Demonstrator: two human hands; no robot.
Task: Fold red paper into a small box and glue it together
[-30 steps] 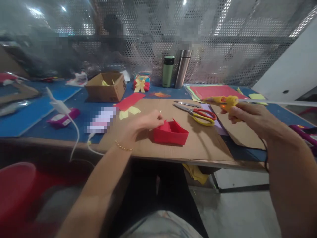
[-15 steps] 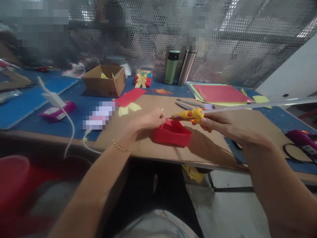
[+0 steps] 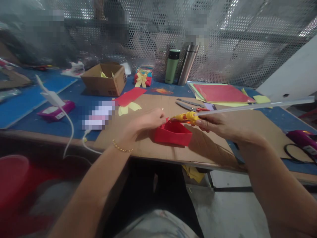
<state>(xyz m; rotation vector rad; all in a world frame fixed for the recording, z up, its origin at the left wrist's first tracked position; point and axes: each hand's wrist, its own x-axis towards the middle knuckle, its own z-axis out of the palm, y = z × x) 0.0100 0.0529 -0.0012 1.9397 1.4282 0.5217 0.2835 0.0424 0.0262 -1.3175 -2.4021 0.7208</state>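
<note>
A small red paper box [image 3: 173,138], open at the top, sits on a cardboard sheet [image 3: 138,147] in front of me. My left hand [image 3: 154,118] is closed at its far left corner, pinching the red edge there; the fingertips are partly hidden. In my right hand [image 3: 210,125] is a yellow glue gun [image 3: 185,117], with a long clear glue stick [image 3: 257,105] jutting from its back. An orange light glows on the gun. Its nozzle points left, right by the box's corner and my left fingers; whether it touches, I cannot tell.
Scissors [image 3: 189,106] lie just beyond the gun. Coloured paper sheets [image 3: 220,93] are stacked at the back right. Yellow paper pieces [image 3: 128,108] and a red strip [image 3: 131,96] lie left. Behind stand a cardboard box [image 3: 104,84], a green bottle [image 3: 172,67] and a steel flask [image 3: 188,66].
My right hand has brought the glue gun slightly left and down, closer to the red box's corner. My left hand and the box are nearly where they were.
</note>
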